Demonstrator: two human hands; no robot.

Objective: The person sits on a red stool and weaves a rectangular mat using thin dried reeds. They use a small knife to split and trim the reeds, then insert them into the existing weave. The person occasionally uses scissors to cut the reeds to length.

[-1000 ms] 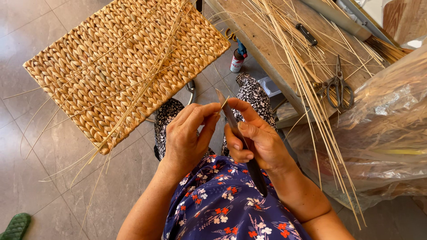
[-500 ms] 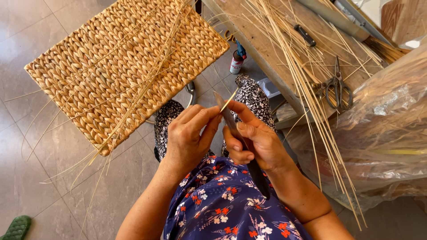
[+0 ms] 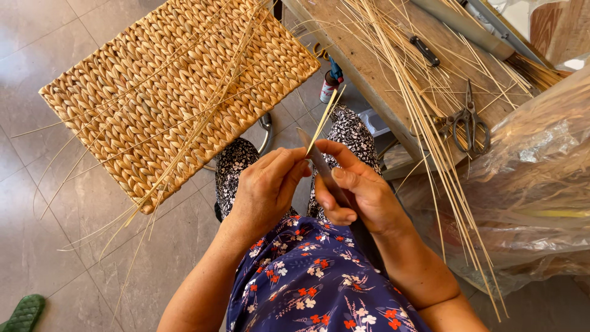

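Fingers (image 3: 289,169) of both hands seemingly pinch straw (image 3: 324,120) against knife (image 3: 319,163).

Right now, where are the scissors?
In the head view, the scissors lie at the right on the wooden workbench, among loose straw stalks, beside the plastic bag.

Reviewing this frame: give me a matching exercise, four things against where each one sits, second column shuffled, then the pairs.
Things:
1. knife
2. scissors
3. woven mat
4. green slipper

Places:
A. bottom left corner, on the floor tiles
B. on the wooden bench at right, among the straws
C. gripped in the right hand, its blade against a thin straw pinched by the left hand
D. upper left, with loose straws lying across it

Pairs: 1-C, 2-B, 3-D, 4-A
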